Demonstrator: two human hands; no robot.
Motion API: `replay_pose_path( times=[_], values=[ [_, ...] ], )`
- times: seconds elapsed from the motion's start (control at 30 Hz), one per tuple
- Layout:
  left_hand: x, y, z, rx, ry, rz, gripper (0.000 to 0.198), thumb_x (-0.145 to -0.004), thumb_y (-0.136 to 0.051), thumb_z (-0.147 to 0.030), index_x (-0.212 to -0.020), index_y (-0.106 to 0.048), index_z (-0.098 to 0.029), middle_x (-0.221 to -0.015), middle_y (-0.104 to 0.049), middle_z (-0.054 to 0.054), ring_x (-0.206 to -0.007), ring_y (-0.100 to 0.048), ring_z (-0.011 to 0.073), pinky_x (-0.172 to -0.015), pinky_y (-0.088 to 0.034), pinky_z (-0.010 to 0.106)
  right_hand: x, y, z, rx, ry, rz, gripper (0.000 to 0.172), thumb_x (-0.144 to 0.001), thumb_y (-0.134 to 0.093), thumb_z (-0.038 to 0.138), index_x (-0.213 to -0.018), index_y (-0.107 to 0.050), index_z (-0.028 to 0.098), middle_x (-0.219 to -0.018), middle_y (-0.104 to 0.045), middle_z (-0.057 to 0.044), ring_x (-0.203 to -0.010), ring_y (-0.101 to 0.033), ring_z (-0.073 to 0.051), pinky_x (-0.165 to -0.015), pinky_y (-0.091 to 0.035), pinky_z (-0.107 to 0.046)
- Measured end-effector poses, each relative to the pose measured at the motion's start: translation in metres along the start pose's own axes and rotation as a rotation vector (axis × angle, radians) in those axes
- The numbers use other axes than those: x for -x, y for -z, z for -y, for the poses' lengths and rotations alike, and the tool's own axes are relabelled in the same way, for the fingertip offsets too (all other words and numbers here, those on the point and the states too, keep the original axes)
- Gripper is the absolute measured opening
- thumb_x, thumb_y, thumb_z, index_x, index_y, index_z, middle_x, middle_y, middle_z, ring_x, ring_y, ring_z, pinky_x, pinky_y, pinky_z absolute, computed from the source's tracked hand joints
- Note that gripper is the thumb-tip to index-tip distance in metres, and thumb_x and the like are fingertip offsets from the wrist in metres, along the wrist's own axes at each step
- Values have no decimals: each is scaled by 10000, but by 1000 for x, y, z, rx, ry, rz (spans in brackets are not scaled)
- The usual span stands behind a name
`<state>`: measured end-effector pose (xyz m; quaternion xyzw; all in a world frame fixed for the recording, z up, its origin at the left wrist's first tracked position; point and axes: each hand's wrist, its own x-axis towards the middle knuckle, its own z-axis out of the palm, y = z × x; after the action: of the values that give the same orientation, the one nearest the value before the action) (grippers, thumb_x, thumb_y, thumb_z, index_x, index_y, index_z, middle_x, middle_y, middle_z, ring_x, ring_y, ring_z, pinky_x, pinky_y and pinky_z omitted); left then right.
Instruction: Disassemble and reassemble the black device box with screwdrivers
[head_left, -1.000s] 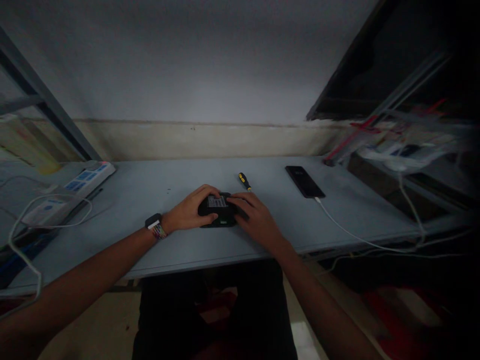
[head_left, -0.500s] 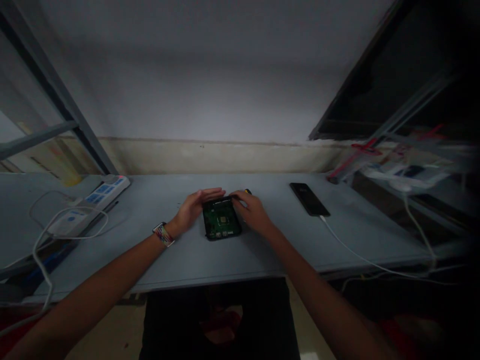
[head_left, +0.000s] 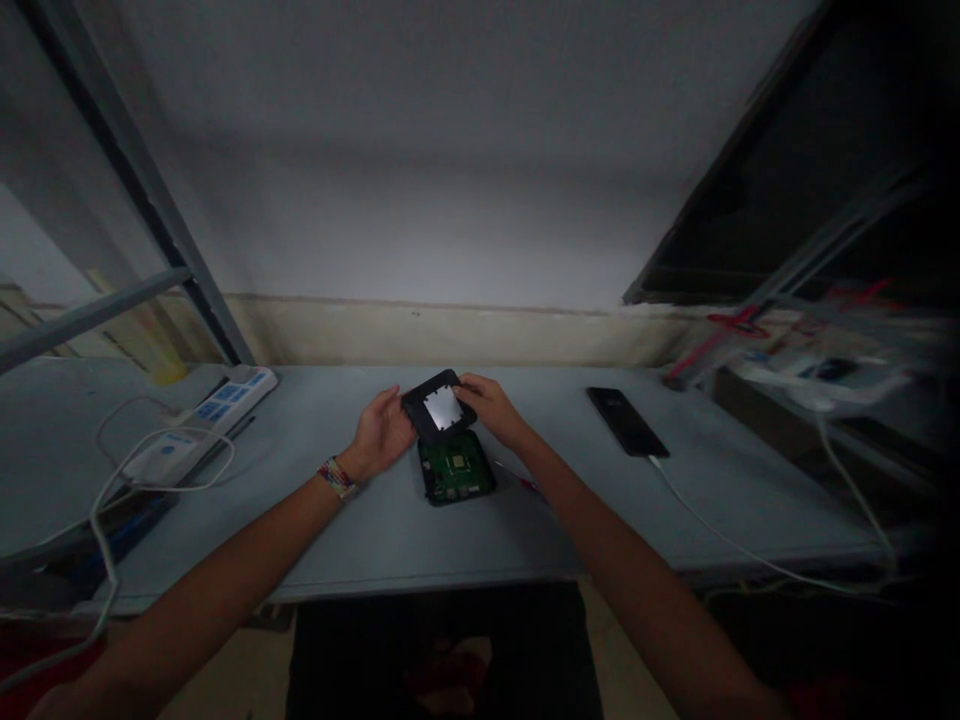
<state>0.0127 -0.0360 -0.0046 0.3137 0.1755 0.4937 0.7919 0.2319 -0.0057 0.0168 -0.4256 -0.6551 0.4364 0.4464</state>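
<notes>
A black plastic cover point(head_left: 418, 408) with a silver metal plate point(head_left: 443, 409) on its face is held tilted above the rear part of an opened device's base point(head_left: 459, 468), where a green circuit board shows. My right hand point(head_left: 489, 405) pinches the cover's right side, thumb over its face. My left hand point(head_left: 381, 437) is at the cover's left edge, palm turned up and fingers partly hidden behind it; it seems to support that side. A thin tool with a red part point(head_left: 529, 485) lies right of the base, partly covered by my right forearm.
On the right of the table lies a black phone point(head_left: 626, 421) with a white cable plugged in. A white power strip point(head_left: 202, 428) with cables is at the left. Metal frame posts point(head_left: 157, 200) rise at the left, and a wall point(head_left: 442, 330) stands behind the table.
The black cover is now raised and tilted in my hands, its plate facing me. My left hand has turned palm up. The whole view has shifted slightly.
</notes>
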Motion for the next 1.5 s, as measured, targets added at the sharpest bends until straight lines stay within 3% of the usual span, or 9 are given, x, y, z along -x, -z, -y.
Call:
replay_pose_path(
  times=[0.27, 0.47, 0.6, 0.73, 0.97, 1.13, 1.23, 1.33, 1.5],
  values=[
    [-2, 14, 1, 83, 176, -64, 390, -1031, -536, -358, -1181, -740, -62, -1136, -813, 202, -1169, -774, 321, -1108, -571, 437, 17, -5, -3, -145, -207, -55, 249, -761, -760, 434, -737, -678, 201, -702, -625, 9, -693, -529, -164, -640, -376, -279],
    [-5, 22, -2, 55, 207, -110, 266, -1024, -508, -206, -987, -755, -114, -961, -817, 130, -859, -798, 193, -885, -643, 293, 30, 1, 5, -279, -294, -95, 268, -704, -818, 429, -791, -733, 190, -734, -692, -24, -698, -581, -174, -639, -425, -288],
    [-5, 23, -17, 12, 188, -135, 301, -990, -506, -158, -1095, -773, -63, -1129, -820, 189, -1062, -808, 220, -1072, -612, 330, 38, 9, 8, -338, -311, -148, 279, -682, -837, 426, -777, -727, 188, -721, -678, -19, -678, -569, -166, -630, -419, -291],
    [2, 27, -37, -291, 25, -164, 372, -940, -640, -139, -1290, -739, -62, -1412, -737, 222, -1369, -701, 296, -1312, -435, 460, 44, 20, 8, -354, -316, -194, 264, -653, -842, 408, -746, -723, 191, -699, -666, -9, -670, -558, -163, -624, -404, -289],
    [33, 45, -52, -824, -189, -268, 477, -872, -828, -321, -1313, -761, -152, -1467, -715, 186, -1452, -631, 371, -1363, -319, 558, 41, 26, -1, -341, -320, -238, 275, -649, -841, 413, -743, -715, 187, -677, -673, -3, -652, -579, -161, -619, -415, -288],
    [62, 68, -41, -1107, -283, -261, 631, -820, -681, -223, -1450, -691, -200, -1613, -614, 121, -1567, -515, 325, -1400, -229, 537, 19, 16, -9, -288, -335, -240, 169, -756, -813, 307, -824, -740, 171, -700, -706, -3, -652, -636, -158, -644, -480, -290],
    [75, 80, -34, -1200, -316, -298, 764, -791, -619, -170, -1554, -617, -206, -1694, -526, 95, -1624, -435, 301, -1411, -181, 504, -1, 7, -15, -216, -379, -208, 133, -893, -788, 252, -973, -752, 151, -801, -738, -11, -708, -684, -157, -692, -555, -297],
    [81, 84, -30, -1201, -320, -307, 837, -778, -601, -128, -1609, -568, -226, -1733, -470, 68, -1640, -406, 287, -1417, -148, 483, -20, -1, -24, -112, -438, -163, 253, -1037, -735, 352, -1185, -717, 148, -1100, -751, -64, -909, -735, -187, -805, -641, -361],
    [79, 82, -28, -1167, -330, -319, 874, -767, -625, -95, -1625, -549, -246, -1731, -471, 67, -1644, -398, 288, -1419, -142, 486, -39, -7, -38, 35, -459, -122, 378, -1050, -721, 384, -1359, -677, 171, -1347, -704, -117, -1132, -731, -257, -950, -650, -466]
  ],
)
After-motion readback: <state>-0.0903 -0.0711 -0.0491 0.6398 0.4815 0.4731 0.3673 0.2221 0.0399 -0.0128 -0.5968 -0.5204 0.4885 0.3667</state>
